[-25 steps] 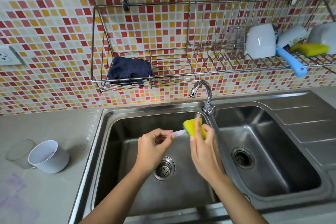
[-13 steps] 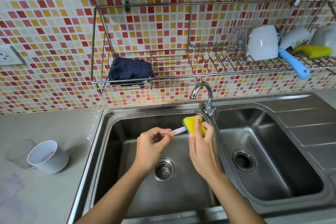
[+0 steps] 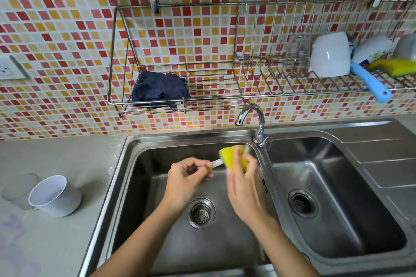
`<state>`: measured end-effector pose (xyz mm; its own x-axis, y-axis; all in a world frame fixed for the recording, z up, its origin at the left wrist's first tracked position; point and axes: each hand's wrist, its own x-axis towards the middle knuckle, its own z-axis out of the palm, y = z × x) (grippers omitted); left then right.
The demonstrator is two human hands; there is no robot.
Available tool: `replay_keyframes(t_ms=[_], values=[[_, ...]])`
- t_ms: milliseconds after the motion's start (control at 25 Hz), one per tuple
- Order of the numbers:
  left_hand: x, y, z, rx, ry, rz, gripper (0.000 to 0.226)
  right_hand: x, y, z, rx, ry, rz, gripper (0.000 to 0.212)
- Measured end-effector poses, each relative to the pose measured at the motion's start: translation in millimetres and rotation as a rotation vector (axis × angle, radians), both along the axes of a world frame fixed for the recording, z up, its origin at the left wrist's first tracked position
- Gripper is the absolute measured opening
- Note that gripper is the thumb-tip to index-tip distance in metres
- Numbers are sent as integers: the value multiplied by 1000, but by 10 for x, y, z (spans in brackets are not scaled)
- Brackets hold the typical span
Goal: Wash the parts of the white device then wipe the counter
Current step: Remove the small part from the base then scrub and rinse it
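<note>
Little changed: part still pinched by left hand over left basin. Sponge, gripped by right hand, has been slid slightly along it. Scrubbing judged ongoing; cup left on worktop, wiping not begun.

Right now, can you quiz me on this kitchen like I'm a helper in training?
1. True or false: the left hand grips the sponge over the sink.
2. Where is the dark cloth? A in the rack; B in a drawer; C on the floor.
3. Which side of the sink is the white cup on the counter?
Key: 1 false, the right hand grips it; the left pinches a thin white part. 2 A. 3 left.
</note>
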<state>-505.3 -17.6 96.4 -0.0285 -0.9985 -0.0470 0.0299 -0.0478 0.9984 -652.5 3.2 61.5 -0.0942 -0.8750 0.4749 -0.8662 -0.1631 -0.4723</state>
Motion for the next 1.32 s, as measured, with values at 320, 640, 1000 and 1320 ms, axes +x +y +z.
replay_keyframes(t_ms=[320,640,1000,1320], values=[[183,-203,-147,10,-304,75,4,-779,-624,-542,351,-412,-95,75],[429,-256,-212,25,-397,114,3,-1219,-1407,-758,548,-169,11,78],[472,-349,-283,49,-400,147,4,-960,-1042,-765,240,-337,-57,63],[-445,-854,-222,205,-280,62,7,-770,-837,-407,144,-153,61,69]])
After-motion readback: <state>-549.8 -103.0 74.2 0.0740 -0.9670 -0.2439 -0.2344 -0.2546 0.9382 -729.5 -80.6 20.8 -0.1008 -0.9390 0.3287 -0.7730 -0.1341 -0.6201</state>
